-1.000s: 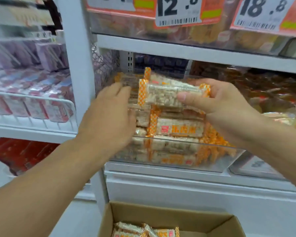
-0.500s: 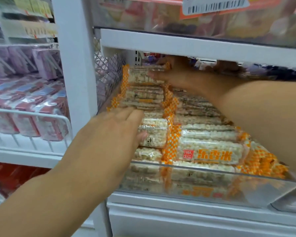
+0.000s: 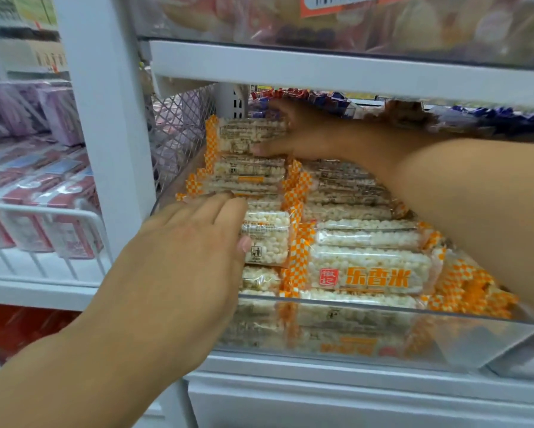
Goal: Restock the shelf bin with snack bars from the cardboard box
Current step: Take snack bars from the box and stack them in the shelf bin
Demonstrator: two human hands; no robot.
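Observation:
A clear plastic shelf bin [image 3: 383,316] holds several puffed-rice snack bars in clear wrappers with orange checkered ends. My right hand [image 3: 293,134] reaches deep into the bin under the upper shelf and grips one bar [image 3: 247,134] at the back left, thumb below it and fingers over its end. My left hand [image 3: 194,239] lies flat with straight fingers against the bars [image 3: 268,236] in the left stack near the front. A bar with orange lettering [image 3: 373,273] lies at the front. The cardboard box is out of view.
A white upright post [image 3: 105,118] stands left of the bin, with a wire mesh divider [image 3: 182,125] behind it. Pink and purple packets [image 3: 40,205] fill the wire shelf at left. The white shelf edge [image 3: 336,69] above leaves a low gap over the bin.
The view moved closer to the bin and the cardboard box dropped out of sight. My right hand carried the bar from the bin's front to its back left. My left hand lowered onto the front stack.

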